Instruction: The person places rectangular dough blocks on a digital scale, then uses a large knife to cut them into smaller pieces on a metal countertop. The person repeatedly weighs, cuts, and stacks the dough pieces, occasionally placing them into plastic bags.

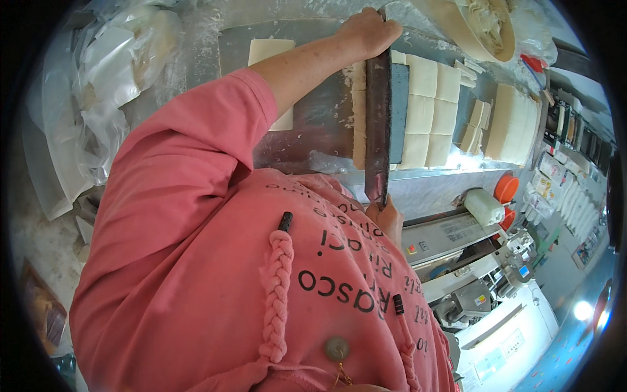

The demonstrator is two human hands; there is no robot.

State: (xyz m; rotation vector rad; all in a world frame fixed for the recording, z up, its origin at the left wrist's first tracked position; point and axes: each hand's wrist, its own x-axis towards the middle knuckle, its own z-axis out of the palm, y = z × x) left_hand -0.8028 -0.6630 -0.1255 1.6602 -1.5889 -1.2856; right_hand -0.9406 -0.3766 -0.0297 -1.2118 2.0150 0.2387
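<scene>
A long dark flat bar (377, 122), perhaps a large blade, stands across the work table. My left hand (372, 33) grips its far end. Its near end is held by my right hand (389, 218), partly hidden by the bar and my pink hoodie. Touching or very near the bar's right side lies a blue-grey rectangular plate (399, 115). Beyond that are several cream-coloured square blocks of layered dough sheets (420, 115) in rows. A narrow strip of dough (359, 142) lies along the bar's left side. Another pale dough sheet (281, 122) is partly covered by my left forearm.
Thin dough offcuts (472, 130) and a larger stack of dough sheets (509, 122) lie at the right. A tan tub (470, 29) holding dough-like material is at the top right. Clear plastic sheeting (108, 73) covers the left side. Machinery (470, 299) stands at the lower right.
</scene>
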